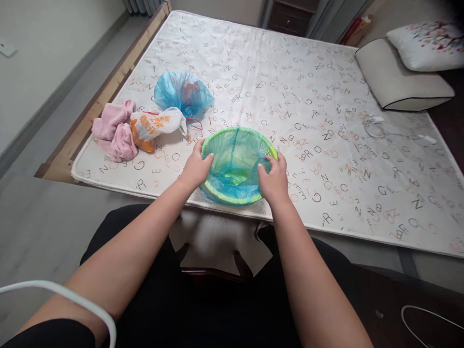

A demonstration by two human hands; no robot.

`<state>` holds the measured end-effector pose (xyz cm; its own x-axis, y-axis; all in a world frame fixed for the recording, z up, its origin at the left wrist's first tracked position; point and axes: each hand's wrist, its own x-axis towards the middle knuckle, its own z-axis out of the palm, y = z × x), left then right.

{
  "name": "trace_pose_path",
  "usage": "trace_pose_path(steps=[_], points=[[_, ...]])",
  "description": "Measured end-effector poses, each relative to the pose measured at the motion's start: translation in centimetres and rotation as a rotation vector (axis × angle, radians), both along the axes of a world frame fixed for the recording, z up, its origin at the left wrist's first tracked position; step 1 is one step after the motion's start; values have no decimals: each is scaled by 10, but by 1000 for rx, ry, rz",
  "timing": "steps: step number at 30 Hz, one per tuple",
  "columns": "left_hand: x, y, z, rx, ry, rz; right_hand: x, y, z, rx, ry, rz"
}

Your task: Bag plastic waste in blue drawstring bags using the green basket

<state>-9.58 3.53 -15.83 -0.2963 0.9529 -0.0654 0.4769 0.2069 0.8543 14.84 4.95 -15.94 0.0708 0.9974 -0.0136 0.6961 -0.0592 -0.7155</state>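
A green plastic basket (237, 199) sits at the mattress's near edge, its rim facing up toward me. A thin blue plastic bag (232, 150) lines its inside and hangs over part of the rim. My left hand (197, 166) grips the left rim, thumb on the inner side and fingers outside, partly hidden. On the opposite side, my right hand (273, 179) is closed around the right rim and the bag's edge, where a loose fold of the film lies inward. Part of the lime rim shows bare beside the right fingers.
Left of the basket lie a tied blue bag (181, 94), a white bag with orange print (154, 124) and a pink cloth (116, 130). Cushions (398, 77) and a coiled cable (377, 128) are on the right of the letter-printed mattress (326, 145). A white cable (65, 290) crosses my left arm.
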Motion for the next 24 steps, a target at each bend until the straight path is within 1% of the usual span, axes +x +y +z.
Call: trace_pose_path(steps=[9, 24], points=[[-1, 0, -2, 18, 14, 4, 1, 0, -2, 18, 0, 2], [0, 0, -1, 4, -1, 4, 0, 0, 0, 4, 6, -1]])
